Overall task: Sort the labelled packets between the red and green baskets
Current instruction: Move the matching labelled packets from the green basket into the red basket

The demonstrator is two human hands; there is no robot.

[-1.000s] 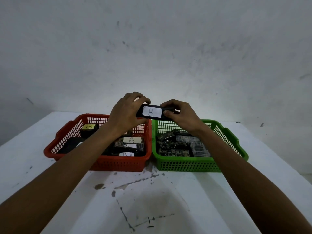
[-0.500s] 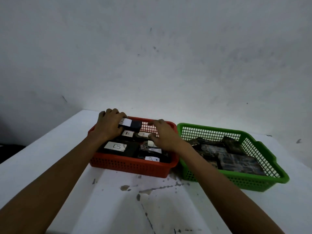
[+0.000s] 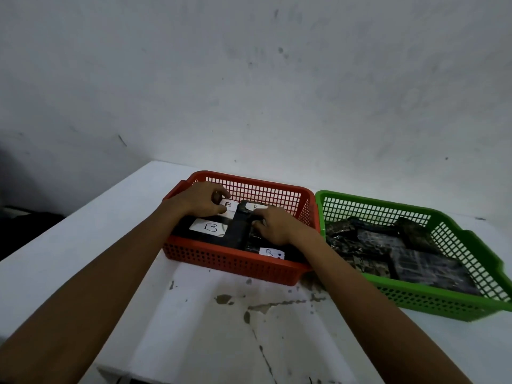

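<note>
The red basket (image 3: 235,263) stands left of the green basket (image 3: 432,300) on the white table. It holds several dark packets with white "B" labels, one large label (image 3: 209,227) at the left and one (image 3: 270,253) near the front wall. My left hand (image 3: 198,202) is inside at the back left, fingers pinched on a small B-labelled packet (image 3: 228,204) that lies low among the others. My right hand (image 3: 275,227) is in the basket's right half, thumb and fingers closed on the edge of a long black packet (image 3: 238,227). In the green basket lie several dark patterned packets (image 3: 368,245) with no label showing.
The white table (image 3: 194,314) has chipped, stained patches in front of the baskets. Its left edge drops to a dark floor. A grey-white wall (image 3: 277,92) rises right behind the baskets. The two baskets nearly touch.
The B-labelled packet came down from above the baskets into the red one with my left hand. My right hand let go of it and settled on the black packet.
</note>
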